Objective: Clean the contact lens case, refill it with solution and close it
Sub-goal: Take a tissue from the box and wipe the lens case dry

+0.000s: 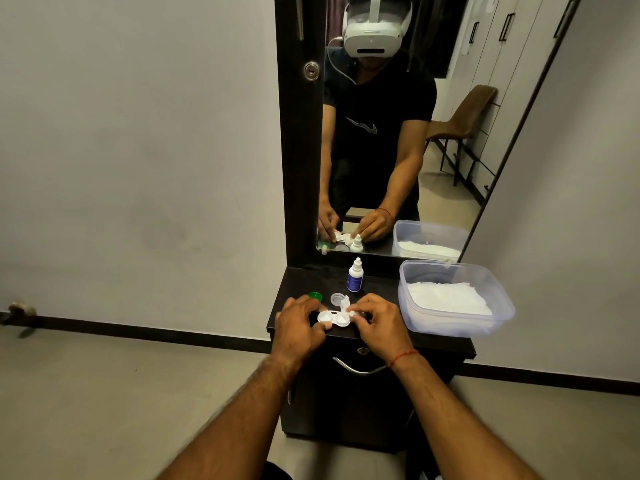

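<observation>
A white two-well contact lens case lies open on the dark dresser top. My left hand grips its left end. My right hand pinches a small white tissue piece at the case's right well. A green cap and a clear white cap lie just behind the case. The small solution bottle, white with a blue label, stands upright behind them with its cap on.
A clear plastic tub holding white tissues sits at the dresser's right end. A mirror rises behind the top. A drawer handle is below the front edge. Floor and wall lie to the left.
</observation>
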